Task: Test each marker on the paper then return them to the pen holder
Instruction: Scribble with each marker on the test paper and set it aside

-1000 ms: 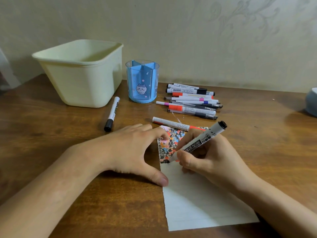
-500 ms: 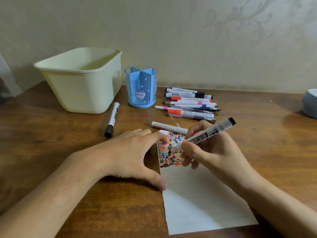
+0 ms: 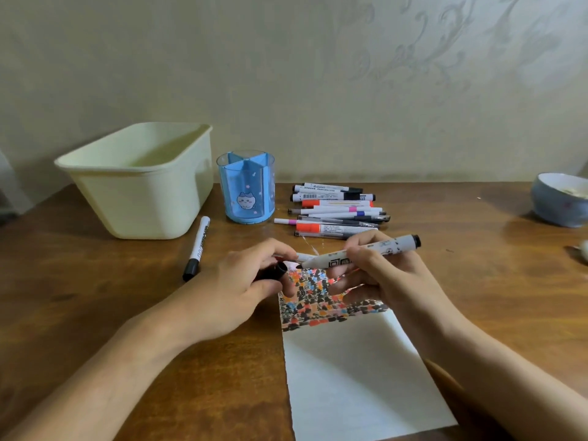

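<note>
Brown wooden counter [image 3: 95,297]. Paper [image 3: 356,370] lies flat beneath the fingers [image 3: 280,249], its far end covered in coloured marks. Beyond the fingers: heap of markers [image 3: 337,208], blue pen holder [image 3: 245,189], cream tub [image 3: 140,183]. Left of fingers: single black-capped marker [image 3: 197,246]. Far right: grey bowl [image 3: 560,202].

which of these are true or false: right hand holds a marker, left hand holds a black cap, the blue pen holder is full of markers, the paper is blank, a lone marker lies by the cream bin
1. The right hand holds a marker. True.
2. The left hand holds a black cap. True.
3. The blue pen holder is full of markers. False: no markers stand in it.
4. The paper is blank. False: its far end is covered in coloured marks.
5. A lone marker lies by the cream bin. True.
</note>
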{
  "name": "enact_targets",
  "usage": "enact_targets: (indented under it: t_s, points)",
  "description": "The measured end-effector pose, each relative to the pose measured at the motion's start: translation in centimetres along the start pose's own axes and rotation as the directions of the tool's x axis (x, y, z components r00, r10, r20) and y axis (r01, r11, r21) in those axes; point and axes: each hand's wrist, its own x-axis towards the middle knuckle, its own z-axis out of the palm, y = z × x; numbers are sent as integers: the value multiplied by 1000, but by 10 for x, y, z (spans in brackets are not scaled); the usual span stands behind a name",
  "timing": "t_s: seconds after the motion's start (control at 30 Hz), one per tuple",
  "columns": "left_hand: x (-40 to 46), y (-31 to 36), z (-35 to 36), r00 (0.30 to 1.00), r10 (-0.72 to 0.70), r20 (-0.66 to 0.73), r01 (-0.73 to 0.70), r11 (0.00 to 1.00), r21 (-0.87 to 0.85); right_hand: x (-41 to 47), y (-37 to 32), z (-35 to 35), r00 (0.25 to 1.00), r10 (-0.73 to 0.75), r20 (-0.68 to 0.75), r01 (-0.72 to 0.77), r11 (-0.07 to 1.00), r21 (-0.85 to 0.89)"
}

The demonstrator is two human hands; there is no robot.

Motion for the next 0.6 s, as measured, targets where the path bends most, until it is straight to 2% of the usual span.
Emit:
enact_targets:
  t_s: [0.4,0.6]
  points:
    - [-1,2,-1,997,67,-49,-62,994,95,1,3,-1,999,-13,31,13,1000,-9]
    - [0,1,-2,994,91,-57,-87,994,69,0,4,0,996,14,86,-6,996,-93]
